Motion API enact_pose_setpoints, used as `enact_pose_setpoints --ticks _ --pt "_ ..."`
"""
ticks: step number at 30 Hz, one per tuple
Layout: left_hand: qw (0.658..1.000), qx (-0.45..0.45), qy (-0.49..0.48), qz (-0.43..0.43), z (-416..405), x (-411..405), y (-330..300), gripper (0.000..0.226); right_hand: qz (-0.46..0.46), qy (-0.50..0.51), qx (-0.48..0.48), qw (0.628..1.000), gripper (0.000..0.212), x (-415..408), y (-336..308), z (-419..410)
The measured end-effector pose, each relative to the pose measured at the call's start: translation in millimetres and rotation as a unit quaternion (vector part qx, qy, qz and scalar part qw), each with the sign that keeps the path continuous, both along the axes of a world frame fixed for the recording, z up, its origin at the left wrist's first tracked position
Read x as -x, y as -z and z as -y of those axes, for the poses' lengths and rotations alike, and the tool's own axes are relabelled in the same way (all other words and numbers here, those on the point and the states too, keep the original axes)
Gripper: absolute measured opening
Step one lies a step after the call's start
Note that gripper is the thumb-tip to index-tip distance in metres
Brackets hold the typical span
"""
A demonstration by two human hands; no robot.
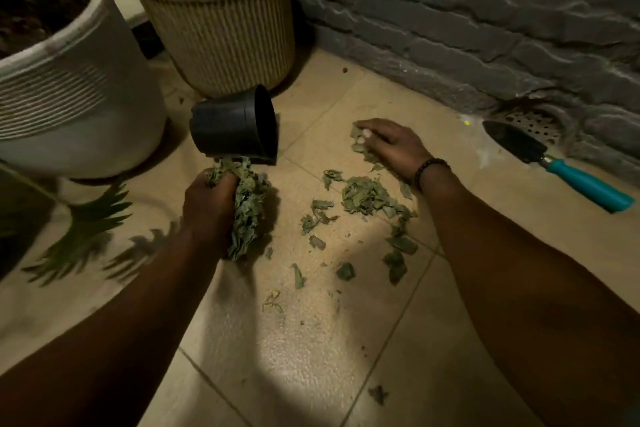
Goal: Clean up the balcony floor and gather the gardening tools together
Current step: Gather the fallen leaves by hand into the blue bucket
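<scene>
Left hand (pixel 207 199): grip curled round a thick bunch of dry green leaf scraps (pixel 247 215), held just at the mouth of the small black plastic pot.
Small black plastic pot (pixel 235 128): lying tipped on its side on the floor, open end toward the right, touching the top of the bunch; just in front of the ribbed beige planter.
Right hand (pixel 391 146): palm down on the floor, fingers bent over a few leaf scraps (pixel 360 144); a dark beaded bracelet (pixel 429 170) sits at the wrist.
Loose leaf pile (pixel 367 196): on the beige tiled floor (pixel 294 340) between the two forearms, with stray pieces scattered nearer the camera.
Hand trowel with dark metal blade and turquoise handle (pixel 554 165): flat on the floor, right of the right hand and apart from it, blade tip beside a round perforated floor drain (pixel 533 123).
Ribbed beige planter (pixel 221 28): upright at the grey brick wall (pixel 467 10).
Ribbed white planter (pixel 69 87): upright at the left.
</scene>
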State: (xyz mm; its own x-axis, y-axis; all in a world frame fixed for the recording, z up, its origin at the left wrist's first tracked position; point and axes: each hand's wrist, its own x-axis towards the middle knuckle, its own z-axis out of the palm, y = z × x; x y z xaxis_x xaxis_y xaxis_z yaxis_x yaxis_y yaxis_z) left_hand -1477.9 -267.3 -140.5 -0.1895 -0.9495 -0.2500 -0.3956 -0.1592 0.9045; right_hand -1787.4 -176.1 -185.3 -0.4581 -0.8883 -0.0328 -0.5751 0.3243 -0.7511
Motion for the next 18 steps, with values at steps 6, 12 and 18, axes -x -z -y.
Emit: enact_pose_setpoints --ticks 6,12,18 --pt "1.000 -0.010 -0.007 -0.016 1.2 4.1 -2.3 0.017 0.004 -0.090 -0.002 0.996 0.047 -72.3 -0.8 -34.0" --pt "0.999 -0.004 0.015 -0.029 0.7 -3.1 -15.5 0.028 -0.161 -0.114 0.010 0.980 0.060 -161.4 16.0 -47.5" --pt "0.998 0.000 0.020 -0.058 11.2 -13.5 -42.1 0.045 -0.276 -0.073 0.066 0.956 0.028 -188.1 20.3 -46.3"
